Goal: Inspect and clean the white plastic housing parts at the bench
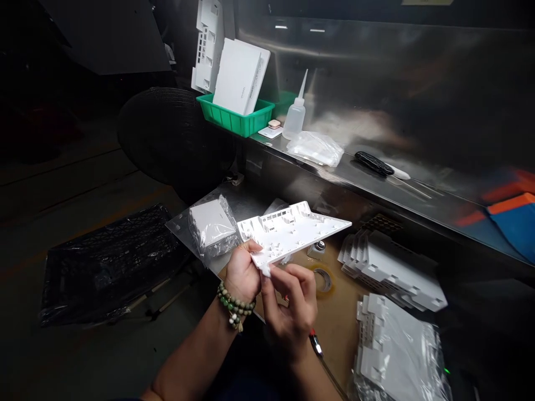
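My left hand point(243, 273), with bead bracelets at the wrist, grips the near left corner of a white plastic panel point(292, 231). The panel's ribbed, clipped inner side faces up, and it is held tilted above the bench. Against the panel's near corner, my right hand point(292, 295) pinches a small white wad point(266, 270) between thumb and index finger; it looks like cloth or tissue. The other fingers of that hand are curled.
Wrapped panels point(211, 223) lie left, stacked panels point(397, 267) and bagged panels point(393, 345) right. Near the middle are a tape roll point(324, 280) and small jar point(316, 249). The shelf holds a green bin point(234, 120), squeeze bottle point(295, 120), plastic bag point(316, 147) and black cable point(373, 163).
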Available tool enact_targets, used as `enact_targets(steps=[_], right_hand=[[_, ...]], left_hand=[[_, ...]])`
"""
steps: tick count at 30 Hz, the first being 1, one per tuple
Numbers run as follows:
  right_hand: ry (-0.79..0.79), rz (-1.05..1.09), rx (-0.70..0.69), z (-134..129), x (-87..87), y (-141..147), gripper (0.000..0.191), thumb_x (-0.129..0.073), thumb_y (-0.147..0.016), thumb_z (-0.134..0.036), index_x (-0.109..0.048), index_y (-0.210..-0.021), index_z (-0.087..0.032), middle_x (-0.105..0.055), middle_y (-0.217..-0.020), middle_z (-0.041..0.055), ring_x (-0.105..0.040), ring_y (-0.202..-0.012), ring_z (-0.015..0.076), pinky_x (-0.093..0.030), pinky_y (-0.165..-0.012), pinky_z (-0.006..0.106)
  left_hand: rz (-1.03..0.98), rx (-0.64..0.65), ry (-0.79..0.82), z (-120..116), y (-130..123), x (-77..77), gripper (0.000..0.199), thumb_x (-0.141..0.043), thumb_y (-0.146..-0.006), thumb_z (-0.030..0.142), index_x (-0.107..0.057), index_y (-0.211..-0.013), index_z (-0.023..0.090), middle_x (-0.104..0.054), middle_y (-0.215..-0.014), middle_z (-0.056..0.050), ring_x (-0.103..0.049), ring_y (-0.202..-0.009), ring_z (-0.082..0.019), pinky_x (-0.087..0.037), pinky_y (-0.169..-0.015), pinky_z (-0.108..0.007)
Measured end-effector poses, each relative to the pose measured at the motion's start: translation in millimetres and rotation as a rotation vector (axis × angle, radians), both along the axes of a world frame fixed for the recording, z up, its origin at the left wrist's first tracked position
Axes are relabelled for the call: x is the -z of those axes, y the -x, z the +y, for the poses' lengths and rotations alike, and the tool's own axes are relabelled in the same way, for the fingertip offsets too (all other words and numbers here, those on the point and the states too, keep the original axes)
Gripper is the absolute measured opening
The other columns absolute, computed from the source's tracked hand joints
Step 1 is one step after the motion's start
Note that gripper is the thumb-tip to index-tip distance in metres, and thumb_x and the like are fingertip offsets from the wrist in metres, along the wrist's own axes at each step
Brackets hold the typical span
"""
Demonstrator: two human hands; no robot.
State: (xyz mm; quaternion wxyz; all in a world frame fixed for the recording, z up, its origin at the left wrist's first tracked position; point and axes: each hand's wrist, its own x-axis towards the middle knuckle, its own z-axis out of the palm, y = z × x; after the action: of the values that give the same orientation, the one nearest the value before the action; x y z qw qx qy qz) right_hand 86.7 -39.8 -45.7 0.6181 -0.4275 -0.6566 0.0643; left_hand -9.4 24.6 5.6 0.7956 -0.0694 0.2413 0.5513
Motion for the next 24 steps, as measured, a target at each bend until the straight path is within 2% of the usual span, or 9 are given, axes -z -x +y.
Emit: enact_targets(steps=[2,6,9,11,14,16,17,20,24], right_hand=[[-0.011,-0.019,-0.009,0.9,0.0,-0.4,0.031,-0.068,-0.089,-0.006,-0.068,-0.115,-0.022,-0.055,-0.098,0.0050,-0.062,-0.087,0.0161,-0.060,-0.070,0.029],[-0.001,0.033,0.109,2.3,-5.3,0.8,0.024,-0.069,-0.090,-0.007,-0.070,-0.110,-0.021,-0.055,-0.098,0.0049,-0.062,-0.087,0.0153,-0.059,-0.069,0.027],[-0.008,-0.024,-0.004,-2.1,-5.6,3.1,0.029,-0.069,-0.089,-0.007,-0.070,-0.113,-0.022,-0.057,-0.097,0.0046,-0.062,-0.087,0.0155,-0.058,-0.071,0.028],[0.000,-0.038,-0.055,-0.2,3.3,-4.8,0.029,-0.069,-0.089,-0.009,-0.071,-0.115,-0.023,-0.059,-0.097,0.0045,-0.062,-0.087,0.0158,-0.058,-0.074,0.029],[0.138,-0.007,0.174,25.1,36.9,-45.7,0.016,-0.068,-0.093,-0.025,-0.073,-0.108,-0.023,-0.062,-0.106,0.0068,-0.064,-0.098,0.0191,-0.056,-0.084,0.034],[0.431,-0.100,0.398,58.5,69.0,-89.2,0.027,-0.059,-0.097,-0.041,-0.072,-0.108,-0.020,-0.065,-0.113,0.0095,-0.064,-0.108,0.0221,-0.054,-0.092,0.036],[0.522,-0.134,0.443,78.4,85.6,-112.1,0.032,-0.056,-0.098,-0.043,-0.071,-0.108,-0.017,-0.067,-0.113,0.0117,-0.065,-0.107,0.0238,-0.054,-0.093,0.038],[0.716,-0.244,0.514,137.7,128.6,-167.2,0.033,-0.054,-0.099,-0.040,-0.070,-0.104,-0.012,-0.069,-0.105,0.0130,-0.067,-0.096,0.0245,-0.055,-0.087,0.043],[0.880,-0.462,0.448,184.8,159.5,-192.7,0.024,-0.065,-0.097,-0.039,-0.067,-0.106,-0.016,-0.069,-0.108,0.0051,-0.067,-0.097,0.0193,-0.056,-0.089,0.041]], left_hand=[[-0.021,0.008,0.037,-0.2,-0.1,-1.9,0.092,-0.044,-0.053,0.005,-0.048,-0.145,0.006,-0.076,-0.111,-0.017,-0.076,-0.100,-0.032,-0.058,-0.099,-0.053],[-0.010,-0.032,0.040,-0.1,0.4,-2.9,0.094,-0.043,-0.054,0.002,-0.047,-0.147,0.008,-0.076,-0.116,-0.016,-0.076,-0.101,-0.031,-0.059,-0.098,-0.052],[-0.002,-0.014,0.059,0.9,3.3,-0.2,0.097,-0.044,-0.053,0.003,-0.044,-0.150,0.006,-0.075,-0.122,-0.018,-0.074,-0.107,-0.033,-0.057,-0.101,-0.054],[0.025,-0.029,0.057,2.1,9.5,3.7,0.099,-0.044,-0.053,0.002,-0.041,-0.153,0.007,-0.073,-0.127,-0.018,-0.072,-0.114,-0.034,-0.054,-0.105,-0.056],[0.120,-0.134,-0.037,4.2,27.1,11.7,0.100,-0.044,-0.058,-0.005,-0.039,-0.157,0.014,-0.071,-0.133,-0.015,-0.067,-0.122,-0.034,-0.048,-0.112,-0.058],[0.184,-0.209,-0.123,4.7,41.8,16.7,0.101,-0.044,-0.061,-0.008,-0.039,-0.158,0.020,-0.070,-0.136,-0.012,-0.065,-0.126,-0.035,-0.045,-0.115,-0.059],[0.208,-0.241,-0.158,4.4,48.9,18.5,0.103,-0.045,-0.061,-0.009,-0.038,-0.159,0.023,-0.069,-0.138,-0.011,-0.064,-0.127,-0.035,-0.043,-0.116,-0.059],[0.253,-0.298,-0.207,1.9,66.4,21.8,0.106,-0.045,-0.061,-0.011,-0.035,-0.160,0.027,-0.067,-0.140,-0.009,-0.062,-0.129,-0.036,-0.041,-0.116,-0.060],[0.306,-0.276,-0.175,-0.7,80.9,24.1,0.106,-0.047,-0.062,-0.011,-0.035,-0.160,0.026,-0.069,-0.138,-0.010,-0.063,-0.127,-0.037,-0.042,-0.115,-0.062]])
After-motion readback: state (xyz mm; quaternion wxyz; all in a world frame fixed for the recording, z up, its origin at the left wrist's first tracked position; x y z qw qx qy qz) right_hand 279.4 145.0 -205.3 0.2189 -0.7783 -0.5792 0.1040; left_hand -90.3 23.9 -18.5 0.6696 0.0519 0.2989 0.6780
